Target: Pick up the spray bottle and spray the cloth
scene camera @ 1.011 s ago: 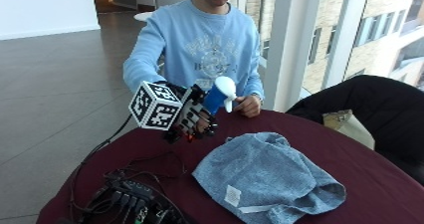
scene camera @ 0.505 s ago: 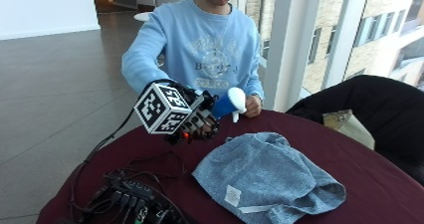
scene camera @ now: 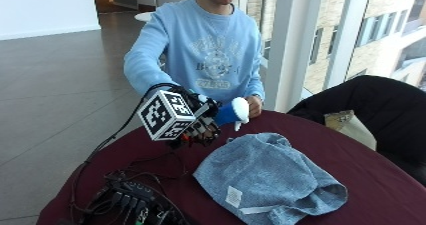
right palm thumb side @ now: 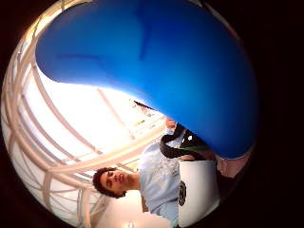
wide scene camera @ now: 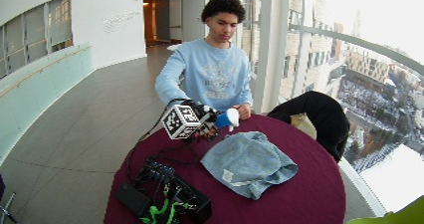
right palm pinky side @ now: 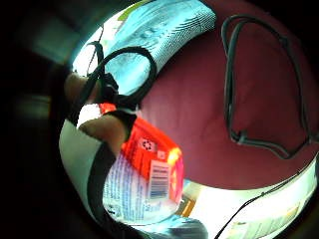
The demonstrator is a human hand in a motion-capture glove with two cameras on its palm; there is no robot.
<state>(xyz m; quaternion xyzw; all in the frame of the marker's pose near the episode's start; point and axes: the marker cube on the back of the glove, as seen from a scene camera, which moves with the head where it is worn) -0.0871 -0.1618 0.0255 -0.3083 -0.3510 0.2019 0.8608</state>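
R hand [scene camera: 200, 122] fingers wrapped round spray bottle [scene camera: 229, 114], held above table [scene camera: 373, 175] nr person's edge. Since 1 s ago bottle tipped from upright to near level, nozzle now twd cloth [scene camera: 266, 177] mid-table. Aim looks about set; trigger squeeze likely next.

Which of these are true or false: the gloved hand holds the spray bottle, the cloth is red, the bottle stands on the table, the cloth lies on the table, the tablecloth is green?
1. The gloved right hand holds the spray bottle. True.
2. The cloth is red. False: it is light blue.
3. The bottle stands on the table. False: it is lifted, tipped toward the cloth.
4. The cloth lies crumpled on the table. True.
5. The table cover is green. False: it is dark red.
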